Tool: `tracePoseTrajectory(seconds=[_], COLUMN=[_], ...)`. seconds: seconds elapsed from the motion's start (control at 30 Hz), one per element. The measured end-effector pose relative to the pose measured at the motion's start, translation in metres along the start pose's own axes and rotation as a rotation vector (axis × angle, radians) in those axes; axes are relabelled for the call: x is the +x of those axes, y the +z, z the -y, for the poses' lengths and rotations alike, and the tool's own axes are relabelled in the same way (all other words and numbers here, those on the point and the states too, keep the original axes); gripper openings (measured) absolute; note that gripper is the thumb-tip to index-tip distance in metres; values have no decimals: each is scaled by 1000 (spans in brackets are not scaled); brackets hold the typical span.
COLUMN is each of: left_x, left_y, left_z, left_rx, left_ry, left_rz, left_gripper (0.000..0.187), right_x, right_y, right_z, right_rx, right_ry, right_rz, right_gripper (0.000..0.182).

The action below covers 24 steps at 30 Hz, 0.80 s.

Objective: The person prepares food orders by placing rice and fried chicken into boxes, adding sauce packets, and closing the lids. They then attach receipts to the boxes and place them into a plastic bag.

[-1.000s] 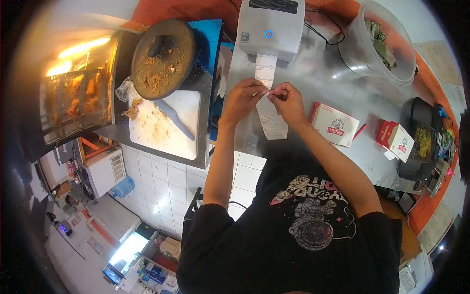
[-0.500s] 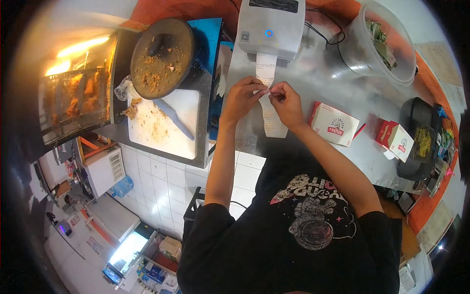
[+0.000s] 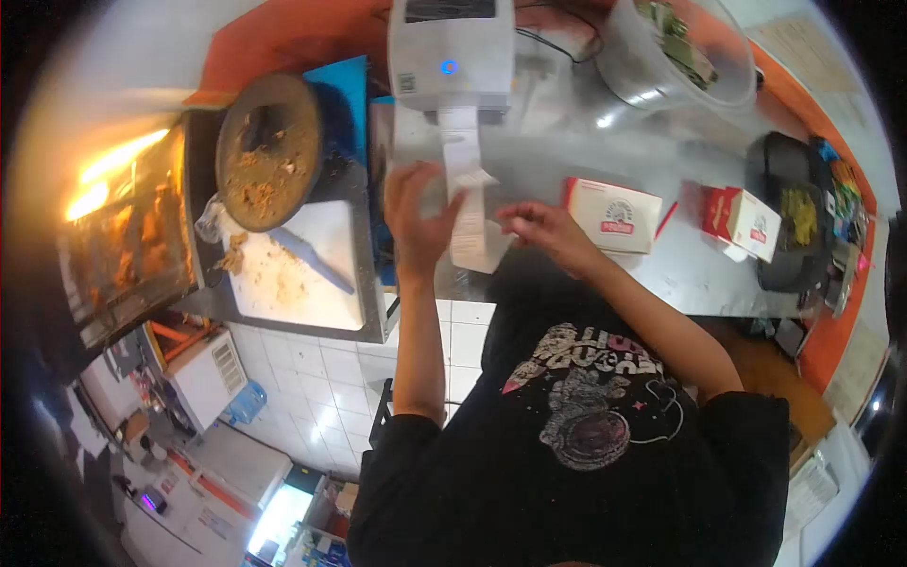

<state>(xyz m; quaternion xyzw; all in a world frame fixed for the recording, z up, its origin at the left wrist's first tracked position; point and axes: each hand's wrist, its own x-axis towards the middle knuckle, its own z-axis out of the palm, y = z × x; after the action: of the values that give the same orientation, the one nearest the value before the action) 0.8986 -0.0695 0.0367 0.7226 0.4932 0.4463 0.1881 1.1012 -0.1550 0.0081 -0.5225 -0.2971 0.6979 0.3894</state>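
A long printed receipt strip (image 3: 463, 151) runs out of a white receipt printer (image 3: 452, 57) toward the counter's near edge. My left hand (image 3: 416, 217) is at the left side of the strip, its thumb and fingers apart, a little blurred. By its thumb tip a small white paper flap (image 3: 476, 179) sticks out across the strip. To the right of the strip, my right hand (image 3: 557, 238) is apart from the paper, fingers loosely bent and spread, with nothing visible in them. Nearest to that hand stands a red and white food box (image 3: 614, 217).
A second food box (image 3: 746, 224) sits farther right beside a black container (image 3: 798, 213). A clear tub (image 3: 675, 57) stands at the back. On the left are a white cutting board (image 3: 312, 293) with a knife (image 3: 312, 260), a stone mortar (image 3: 269, 151) and a lit display case (image 3: 128, 208).
My hands have come apart from their pinch on the receipt strip; the right hand has moved off the paper. The camera view has shifted, so the counter's things appear farther left.
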Motion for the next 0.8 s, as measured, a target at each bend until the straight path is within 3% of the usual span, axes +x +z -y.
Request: tracePoseTrajectory(seconds=[0.03, 0.07, 0.13, 0.17, 0.2, 0.27, 0.37, 0.43, 0.57, 0.63, 0.7, 0.8], left_x=[-5, -13, -30, -37, -45, -52, -54, -61, -76, -79, -84, -86], left_y=[7, 18, 41, 53, 63, 83, 123, 153, 189, 185, 185, 182], left_z=[-14, -24, -43, -53, -62, -78, -92, -91, -79, -85, -85, -89], left_rx=[14, -9, -177, -193, -220, -259, -237, 2, -33, -52, -43, -40], left_ry=[123, 130, 285, 298, 276, 271, 324, 494, 522, 355, 349, 298], left_rz=[119, 127, 378, 389, 480, 584, 788, 900, 850, 815, 813, 803], left_gripper=[40, 40, 54, 54, 60, 66, 75, 71, 56, 53, 51, 52], right_x=[-20, -40, -65, -77, -89, -111, -135, -144, -135, -120, -106, -89], right_y=[-5, -10, -33, -46, -57, -78, -106, -108, -101, -104, -106, -108], right_z=[15, 29, 14, 5, -1, -14, -41, -52, -63, -73, -75, -77], right_rx=[365, 505, 369, 232, 240, 207, 349, 395, 461, 389, 376, 98], right_ry=[142, 170, 141, 123, 114, 26, 94, 86, 130, 182, 149, 121], right_rz=[89, 56, -92, -216, -235, -508, -685, -708, -640, -634, -637, -740], right_gripper=[29, 28, 27, 27, 27, 22, 18, 17, 21, 24, 27, 37])
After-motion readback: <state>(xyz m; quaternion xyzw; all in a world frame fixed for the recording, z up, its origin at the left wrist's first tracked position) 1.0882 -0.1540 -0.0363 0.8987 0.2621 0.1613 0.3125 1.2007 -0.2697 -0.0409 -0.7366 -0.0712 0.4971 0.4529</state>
